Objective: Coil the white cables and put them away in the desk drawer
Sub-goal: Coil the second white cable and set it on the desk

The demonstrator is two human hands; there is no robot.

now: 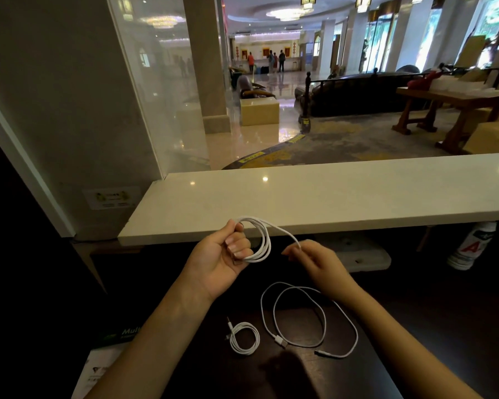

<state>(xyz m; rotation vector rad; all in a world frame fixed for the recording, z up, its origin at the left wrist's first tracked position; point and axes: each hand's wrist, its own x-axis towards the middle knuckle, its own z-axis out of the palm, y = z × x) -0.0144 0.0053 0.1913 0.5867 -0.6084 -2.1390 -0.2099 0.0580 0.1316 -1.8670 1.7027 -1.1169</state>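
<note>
1. We've got a pale stone counter (329, 197) running across in front of us, lights glinting on its top.
2. At its left end a glass pane (156, 96) rises, with a small sticker (111, 197) near its foot.
3. At the lower left, a paper pack (121, 335) with a green label peeks in.
4. Under the counter on the right, we spot a white bottle (473, 246) with red lettering.
5. Beyond is a lobby: a wooden table (455, 102) on the right, a cream block (259, 110) by a column (205, 67), and people (274, 61) standing far off.

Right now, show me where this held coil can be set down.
Bare dark desk lies right of the loose cable, short of the bottle. The white ledge is bare too. Crowded mid-desk: the small coil lies beside the loose cable.
</note>
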